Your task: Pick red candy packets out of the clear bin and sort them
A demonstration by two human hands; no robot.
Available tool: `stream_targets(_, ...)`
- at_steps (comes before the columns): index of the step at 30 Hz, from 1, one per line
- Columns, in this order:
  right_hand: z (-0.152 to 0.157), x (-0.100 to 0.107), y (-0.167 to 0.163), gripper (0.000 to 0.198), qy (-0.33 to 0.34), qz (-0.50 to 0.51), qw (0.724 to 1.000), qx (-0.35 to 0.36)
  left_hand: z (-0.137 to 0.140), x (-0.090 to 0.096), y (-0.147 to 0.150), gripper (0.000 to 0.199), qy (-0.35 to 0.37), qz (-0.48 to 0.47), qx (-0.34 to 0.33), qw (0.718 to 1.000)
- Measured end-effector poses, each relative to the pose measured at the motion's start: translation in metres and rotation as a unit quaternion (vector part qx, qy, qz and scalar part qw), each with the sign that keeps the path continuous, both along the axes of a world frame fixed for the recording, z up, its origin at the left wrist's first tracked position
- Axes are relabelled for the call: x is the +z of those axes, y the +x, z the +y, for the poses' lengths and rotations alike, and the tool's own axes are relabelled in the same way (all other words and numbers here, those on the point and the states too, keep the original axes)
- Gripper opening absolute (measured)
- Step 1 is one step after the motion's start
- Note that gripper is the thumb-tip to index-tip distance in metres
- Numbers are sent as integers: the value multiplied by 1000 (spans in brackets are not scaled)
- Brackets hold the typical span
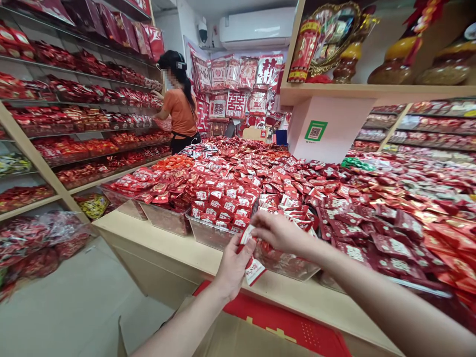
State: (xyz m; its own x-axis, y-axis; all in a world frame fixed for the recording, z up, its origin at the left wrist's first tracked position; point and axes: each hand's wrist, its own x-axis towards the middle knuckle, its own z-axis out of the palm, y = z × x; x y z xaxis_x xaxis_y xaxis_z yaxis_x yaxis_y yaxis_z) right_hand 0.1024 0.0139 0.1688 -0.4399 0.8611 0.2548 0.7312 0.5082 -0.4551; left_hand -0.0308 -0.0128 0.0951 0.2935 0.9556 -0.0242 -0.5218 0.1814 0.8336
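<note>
My left hand [233, 267] is closed around a few small red-and-white packets [254, 271], which hang below the fingers in front of the counter edge. Close against it, my right hand [277, 230] has its fingers bent together at the upper end of these packets. Which packet the right fingertips grip is partly hidden. Just beyond my hands, a clear plastic bin [288, 265] holds white-and-red packets [293, 206]. To its left stands another clear bin [208, 234], heaped with red packets [223, 201].
Dark red packets [394, 245] fill the counter's right side. Below my hands are an open cardboard box [238, 334] and a red sheet [275, 322]. A co-worker [182, 111] in an orange top faces the left shelves [70, 198]. Bagged goods [44, 243] lie at lower left.
</note>
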Motion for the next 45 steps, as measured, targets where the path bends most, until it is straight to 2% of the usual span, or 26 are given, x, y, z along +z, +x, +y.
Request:
stream_targets(2, -15, -9, -6, 10, 13, -20, 1000, -3, -1, -2, 1, 31, -2, 3, 10, 1000)
stream_targets(4, -14, -9, 4, 15, 26, -62, 997, -34, -1, -4, 1, 29, -15, 17, -6, 1000)
stream_targets(6, 2, -3, 28, 22, 44, -102, 988, -107, -2, -7, 1, 29, -22, 29, -25, 999)
stream_targets(9, 37, 7, 75, 26, 57, -157, 955, -243, -1, -12, 2, 28, -8, 43, -22, 999)
stream_targets(11, 57, 7, 101, 23, 32, -201, 938, -282, -1, -15, 2, 27, -6, 53, -16, 998)
stream_targets(13, 70, 2, 115, 20, -1, -233, 929, -287, -1, -18, 2, 27, -11, 61, -13, 998)
stream_targets(18, 82, -7, 124, 16, -48, -234, 933, -270, 1, -23, 1, 29, -9, 77, -21, 997)
stream_targets(22, 83, 10, 130, 14, -22, -169, 947, -271, 2, -24, -1, 30, -2, 94, -47, 994)
stream_targets(25, 70, 26, 120, 19, -12, -104, 961, -255, 0, -19, -3, 32, -10, 85, -80, 993)
stream_targets(27, 50, 28, 100, 19, -27, -65, 976, -205, -3, -14, -6, 31, 4, 68, -97, 993)
stream_targets(29, 23, 24, 70, 16, -70, -21, 991, -116, -6, -8, -8, 27, 43, 44, -98, 993)
stream_targets(31, -4, 16, 42, 14, -131, 41, 990, -10, -8, -4, -9, 22, 78, 31, -86, 993)
stream_targets(33, -21, 10, 24, 14, -161, 55, 985, 37, -9, -3, -10, 21, 80, 23, -62, 995)
stream_targets(35, -20, 10, 25, 16, -164, 18, 985, 43, -8, -4, -10, 23, 58, 18, -44, 997)
stream_targets(37, 0, 14, 42, 20, -133, -22, 991, -6, -6, -6, -10, 24, 36, 21, -33, 999)
stream_targets(39, 32, 17, 70, 24, -64, -50, 987, -136, -4, -9, -10, 25, 25, 35, -38, 998)
stream_targets(40, 49, 16, 84, 26, -32, -74, 974, -210, -4, -10, -10, 25, 23, 43, -41, 998)
stream_targets(41, 65, 14, 97, 26, -22, -93, 963, -252, -4, -11, -9, 25, 22, 51, -45, 997)
stream_targets(43, 91, 6, 117, 23, -25, -129, 949, -288, -4, -14, -8, 25, 21, 66, -50, 996)
stream_targets(45, 105, -4, 127, 22, -40, -153, 948, -277, -4, -17, -7, 26, 13, 78, -50, 996)
